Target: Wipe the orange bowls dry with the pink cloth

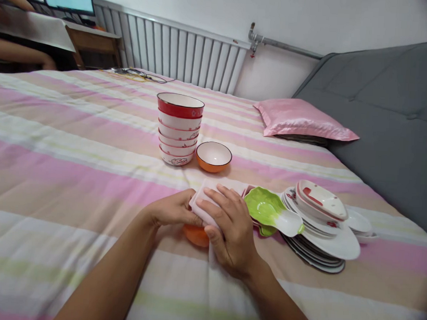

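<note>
Low in front of me is an orange bowl [197, 236], mostly covered by my hands and a pale pink cloth [211, 191]. My left hand [174, 208] grips the bowl at its left side, thumb and fingers closed near the rim. My right hand [229, 223] is bent around the cloth, pressing it against the bowl; part of the cloth hangs below. A second orange bowl [214, 155] with a white inside stands upright just beyond. Touching or close to its left side rises a stack of red-and-white bowls [178, 137].
To the right lie a green leaf-shaped dish [264, 209], stacked plates [348, 243] and a square patterned bowl [323, 199]. Behind them is a pink pillow [303, 118] by a grey headboard [384, 88]. Striped bedding [70, 185] carries everything. Another person's arm [21, 54] shows at far left.
</note>
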